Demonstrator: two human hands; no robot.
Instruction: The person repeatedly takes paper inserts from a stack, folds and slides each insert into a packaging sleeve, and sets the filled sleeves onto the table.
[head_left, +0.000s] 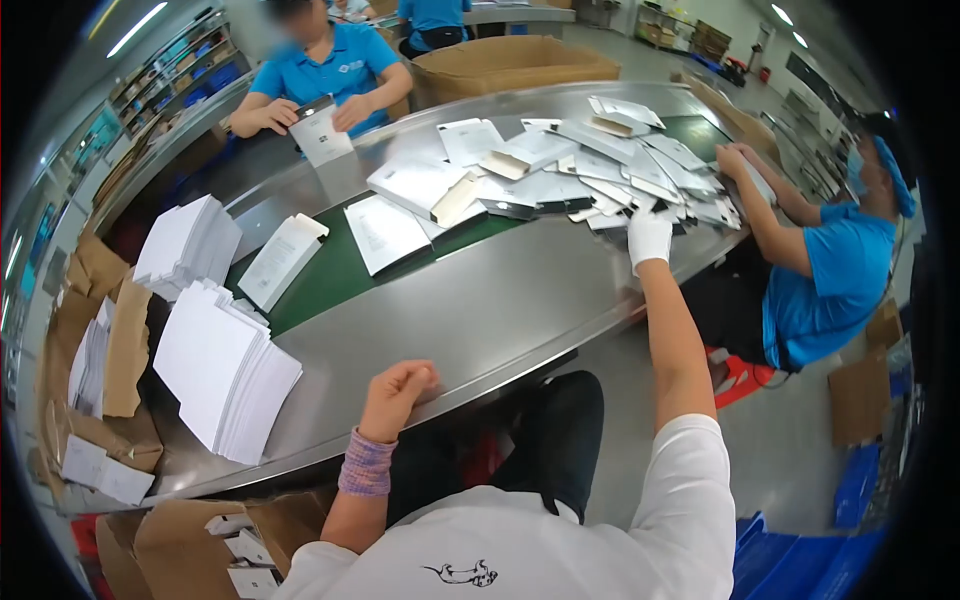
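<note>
My left hand (398, 398), bare with a purple knitted band at the wrist, rests curled at the near edge of the steel table (440, 318); nothing shows in its closed fingers. My right hand (650, 238), in a white glove, reaches to the near right side of a heap of flat white boxes (590, 150). Its fingertips are among the boxes, and what they hold, if anything, cannot be made out. Left of the heap, a white box (283, 262) lies alone on the green belt (340, 282).
Stacks of white sheets (222, 365) stand at the table's left, beside an open carton (125, 345). Across the table a person in blue (340, 65) holds a box; another person (835, 260) sits at the right. A carton (190, 545) is at lower left.
</note>
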